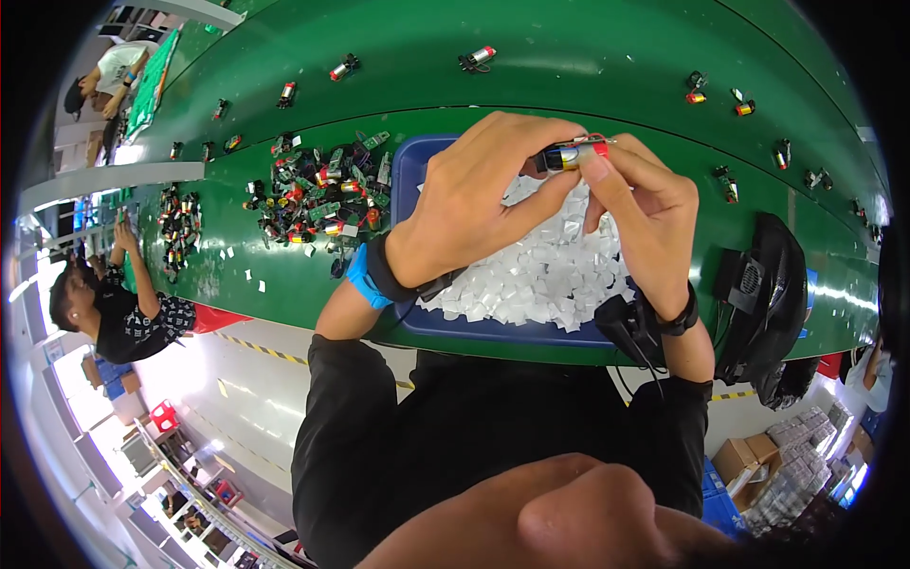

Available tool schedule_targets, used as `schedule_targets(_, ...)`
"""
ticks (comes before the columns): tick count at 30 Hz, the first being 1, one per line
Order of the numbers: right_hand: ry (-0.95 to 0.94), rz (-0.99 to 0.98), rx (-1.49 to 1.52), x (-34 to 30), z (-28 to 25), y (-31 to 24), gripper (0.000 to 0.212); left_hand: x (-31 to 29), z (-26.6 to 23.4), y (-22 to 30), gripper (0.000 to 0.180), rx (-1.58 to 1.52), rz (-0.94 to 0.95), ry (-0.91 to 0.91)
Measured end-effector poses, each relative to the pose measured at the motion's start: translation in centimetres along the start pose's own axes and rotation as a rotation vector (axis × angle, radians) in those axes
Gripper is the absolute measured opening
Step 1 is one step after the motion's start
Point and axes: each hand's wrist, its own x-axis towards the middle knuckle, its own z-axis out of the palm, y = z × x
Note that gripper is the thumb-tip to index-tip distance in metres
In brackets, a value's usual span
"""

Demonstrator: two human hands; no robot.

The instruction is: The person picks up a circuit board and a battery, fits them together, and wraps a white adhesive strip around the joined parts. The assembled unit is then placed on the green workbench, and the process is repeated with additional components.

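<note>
My left hand point(479, 194) and my right hand point(649, 204) meet above a blue tray point(408, 166). Between their fingertips is a small cylindrical electronic part point(569, 156) with a red end, a silver and yellow body, a black end and thin wires. My left hand grips its black end, while the right thumb and fingers pinch around the red end. Whether it is a battery or a motor I cannot tell. Under my hands, many small white slips point(512, 275) fill the tray.
Left of the tray lies a heap of similar parts with green circuit boards point(327, 194), and a smaller heap point(178, 228) lies beyond. Single parts point(477, 59) are spaced along the green table point(408, 76). A black bag point(773, 294) stands right. At left, another person point(123, 303) works.
</note>
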Motion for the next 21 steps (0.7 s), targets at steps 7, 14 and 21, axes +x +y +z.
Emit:
schedule_targets(7, -0.045, -0.037, -0.311, 0.6, -0.1, -0.5, 0.021, 0.9, -1.4, -3.0, 0.036, -0.234, -0.472, -0.122)
schedule_targets(14, 0.035, -0.147, -0.394, 0.9, -1.1, -1.1, 0.028, -1.1, -7.3, -12.2, 0.055, 0.845, -0.208, -0.185)
schedule_targets(21, -0.079, -0.154, -0.472, 0.7, -1.4, -1.4, 0.024, -2.6, -11.7, -13.7, 0.035, 0.954, -0.809, -0.917)
